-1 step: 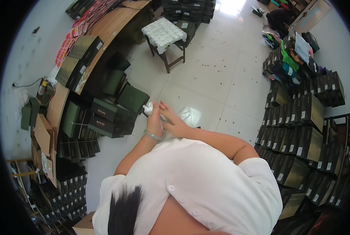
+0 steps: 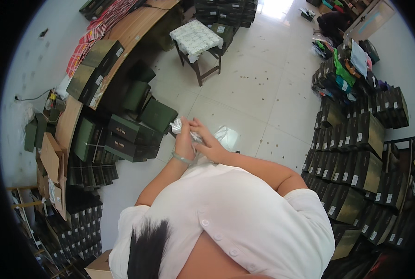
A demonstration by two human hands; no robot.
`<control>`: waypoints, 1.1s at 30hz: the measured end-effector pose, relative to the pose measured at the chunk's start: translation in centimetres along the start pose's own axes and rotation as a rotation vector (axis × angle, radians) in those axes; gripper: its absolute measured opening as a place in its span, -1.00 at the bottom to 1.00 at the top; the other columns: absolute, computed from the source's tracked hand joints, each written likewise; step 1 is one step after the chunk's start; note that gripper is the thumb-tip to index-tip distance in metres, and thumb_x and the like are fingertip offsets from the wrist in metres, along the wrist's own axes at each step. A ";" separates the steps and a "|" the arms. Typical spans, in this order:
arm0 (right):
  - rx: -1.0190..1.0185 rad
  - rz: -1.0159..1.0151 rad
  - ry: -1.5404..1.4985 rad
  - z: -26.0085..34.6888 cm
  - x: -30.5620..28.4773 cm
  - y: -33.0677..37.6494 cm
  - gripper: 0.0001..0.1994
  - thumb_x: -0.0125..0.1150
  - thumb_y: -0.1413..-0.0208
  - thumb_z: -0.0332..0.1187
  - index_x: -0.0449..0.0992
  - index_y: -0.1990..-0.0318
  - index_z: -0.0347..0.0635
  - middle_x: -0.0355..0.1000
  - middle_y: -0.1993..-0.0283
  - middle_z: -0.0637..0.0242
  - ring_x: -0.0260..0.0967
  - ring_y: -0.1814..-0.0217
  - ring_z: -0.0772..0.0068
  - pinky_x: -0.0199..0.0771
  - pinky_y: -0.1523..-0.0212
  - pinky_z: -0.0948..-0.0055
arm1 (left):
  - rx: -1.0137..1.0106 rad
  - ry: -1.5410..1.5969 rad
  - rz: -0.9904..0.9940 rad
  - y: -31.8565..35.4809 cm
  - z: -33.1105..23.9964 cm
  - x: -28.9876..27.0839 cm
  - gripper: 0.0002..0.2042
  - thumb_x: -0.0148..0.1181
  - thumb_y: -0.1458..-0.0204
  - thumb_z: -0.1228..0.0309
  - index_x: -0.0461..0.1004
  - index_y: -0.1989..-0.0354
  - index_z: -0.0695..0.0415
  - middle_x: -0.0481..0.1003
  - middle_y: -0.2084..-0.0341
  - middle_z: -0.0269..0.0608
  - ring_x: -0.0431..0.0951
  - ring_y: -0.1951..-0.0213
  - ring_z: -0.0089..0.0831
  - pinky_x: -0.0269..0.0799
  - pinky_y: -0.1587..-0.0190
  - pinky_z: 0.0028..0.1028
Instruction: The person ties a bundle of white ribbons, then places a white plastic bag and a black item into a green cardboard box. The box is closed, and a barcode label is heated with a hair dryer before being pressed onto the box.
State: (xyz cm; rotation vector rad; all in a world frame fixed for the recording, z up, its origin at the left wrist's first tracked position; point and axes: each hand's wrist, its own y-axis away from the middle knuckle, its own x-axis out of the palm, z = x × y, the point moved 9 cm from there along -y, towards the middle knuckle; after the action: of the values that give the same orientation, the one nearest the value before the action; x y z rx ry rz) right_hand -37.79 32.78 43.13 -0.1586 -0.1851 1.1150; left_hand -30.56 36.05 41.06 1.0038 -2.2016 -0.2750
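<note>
In front of my white shirt, my two hands are close together. A crumpled, shiny white sheet (image 2: pixel 197 136) lies bunched between them; whether it is plastic film or paper I cannot tell. My left hand (image 2: pixel 184 143), with a pale bracelet at its wrist, closes on the sheet, and a bunched end sticks out past its fingers. Reaching across from the right, my right hand (image 2: pixel 210 145) presses against the same sheet with its fingers bent towards the left hand. Just beyond the right hand is a pale, glossy surface (image 2: pixel 230 138), partly hidden.
Dark green boxes (image 2: pixel 158 116) are stacked at my left by a wooden table (image 2: pixel 140 24). A cloth-covered stool (image 2: pixel 196 39) stands ahead. Stacked shoebox-like boxes (image 2: pixel 370 135) line the right side. Someone (image 2: pixel 332 24) bends over at the far right.
My hands have shifted slightly, and more of the shiny white sheet shows between them. The view has moved a little.
</note>
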 end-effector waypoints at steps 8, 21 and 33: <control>0.200 0.207 0.145 -3.1 3.1 -1.6 -0.07 0.35 -0.02 -0.20 -0.24 -0.40 -0.10 -0.28 -0.48 0.08 -0.31 -0.52 0.10 -0.20 -0.43 0.15 | 0.459 -0.777 0.156 0.0 -5.2 -1.0 -0.66 0.02 -0.25 0.30 0.30 0.60 0.13 0.39 0.62 -0.38 0.43 0.49 -0.55 0.35 0.40 -0.50; 0.608 0.405 -0.143 -1.9 4.4 0.5 -0.55 0.19 -0.15 -0.02 0.40 0.07 -0.26 0.37 0.46 0.40 0.35 0.42 0.53 0.41 0.29 0.48 | 0.276 0.162 0.233 1.1 -13.6 -1.0 -0.54 -0.12 -0.21 -0.10 0.16 0.55 0.00 0.04 0.73 -0.48 -0.01 0.75 -0.67 -0.09 0.69 -0.60; 0.505 0.653 0.368 0.1 -17.2 1.3 -0.62 0.06 -0.22 -0.04 0.49 0.29 -0.23 0.29 0.55 0.46 0.28 0.50 0.57 0.32 0.44 0.51 | 0.728 -0.311 -0.279 3.0 -13.3 5.4 -0.56 0.04 -0.19 0.01 0.25 0.61 0.04 0.18 0.78 -0.50 0.08 0.75 -0.73 -0.09 0.69 -0.62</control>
State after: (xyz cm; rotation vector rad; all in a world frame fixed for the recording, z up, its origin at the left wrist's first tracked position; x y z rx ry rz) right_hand -46.31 17.90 41.72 0.0370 0.5122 1.7178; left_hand -25.89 35.36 54.95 1.7633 -2.4923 0.3006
